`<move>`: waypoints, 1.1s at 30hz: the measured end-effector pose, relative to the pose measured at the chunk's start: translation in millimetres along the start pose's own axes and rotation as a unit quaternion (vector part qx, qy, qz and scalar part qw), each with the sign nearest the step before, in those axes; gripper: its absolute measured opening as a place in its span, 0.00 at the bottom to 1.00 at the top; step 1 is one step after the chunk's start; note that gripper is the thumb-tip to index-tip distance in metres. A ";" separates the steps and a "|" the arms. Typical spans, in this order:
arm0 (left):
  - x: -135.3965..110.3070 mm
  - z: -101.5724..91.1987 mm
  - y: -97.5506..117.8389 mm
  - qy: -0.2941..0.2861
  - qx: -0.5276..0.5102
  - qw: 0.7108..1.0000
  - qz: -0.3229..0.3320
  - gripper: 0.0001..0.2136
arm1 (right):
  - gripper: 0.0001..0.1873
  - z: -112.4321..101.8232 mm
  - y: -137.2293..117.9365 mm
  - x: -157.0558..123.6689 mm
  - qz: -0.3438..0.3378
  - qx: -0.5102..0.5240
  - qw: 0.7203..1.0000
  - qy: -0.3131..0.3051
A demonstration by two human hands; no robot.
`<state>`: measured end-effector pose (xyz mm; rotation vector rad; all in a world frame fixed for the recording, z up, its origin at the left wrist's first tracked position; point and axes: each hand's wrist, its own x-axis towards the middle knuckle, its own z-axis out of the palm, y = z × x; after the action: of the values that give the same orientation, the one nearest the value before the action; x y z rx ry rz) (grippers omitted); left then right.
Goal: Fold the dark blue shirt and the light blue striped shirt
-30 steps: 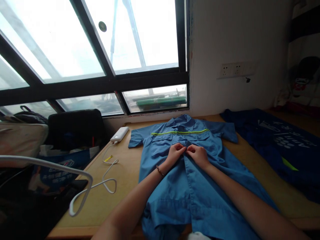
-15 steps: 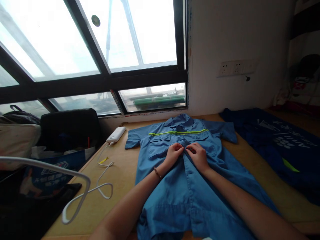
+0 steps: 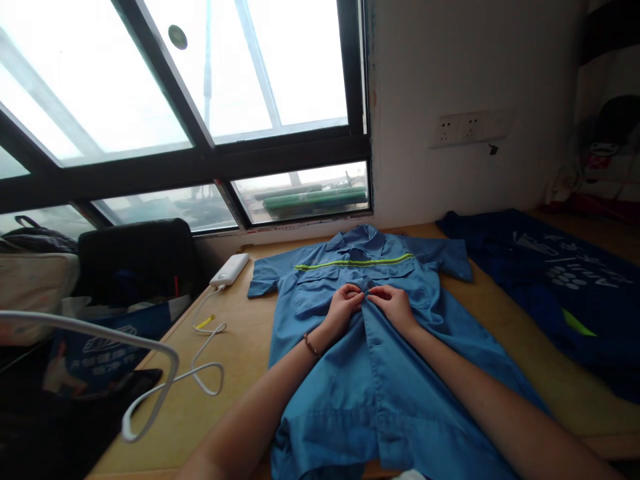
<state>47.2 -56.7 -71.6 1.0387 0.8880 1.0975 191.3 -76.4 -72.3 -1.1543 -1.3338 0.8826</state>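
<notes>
A blue short-sleeved work shirt lies face up, its collar towards the wall and a yellow-green stripe across the chest. At its front opening, just below the chest pockets, my left hand pinches the cloth edge between thumb and fingers. Close beside it, my right hand pinches the overlapping edge, and the fingertips of both hands nearly touch. Any button between the fingertips is too small to make out. Below the hands the front placket runs down to the hem.
The shirt rests on a wooden table. At left are a white power bank and its looping white cable. A dark blue printed garment lies at right. Bags and a black chair stand past the left edge, below the window.
Both hands stay at the same spot on the placket, with small shifts of the fingers. My right fingers now look straighter. The whole view has shifted slightly.
</notes>
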 end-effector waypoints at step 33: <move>15.5 -4.0 2.9 -0.128 0.324 0.917 0.196 0.07 | 0.14 21.5 -50.7 -69.4 -0.025 -0.517 0.855 -0.040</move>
<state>46.4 -40.5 -70.9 1.9328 0.8671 0.9692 157.1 -153.0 -44.0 -1.8773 -1.9743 0.0925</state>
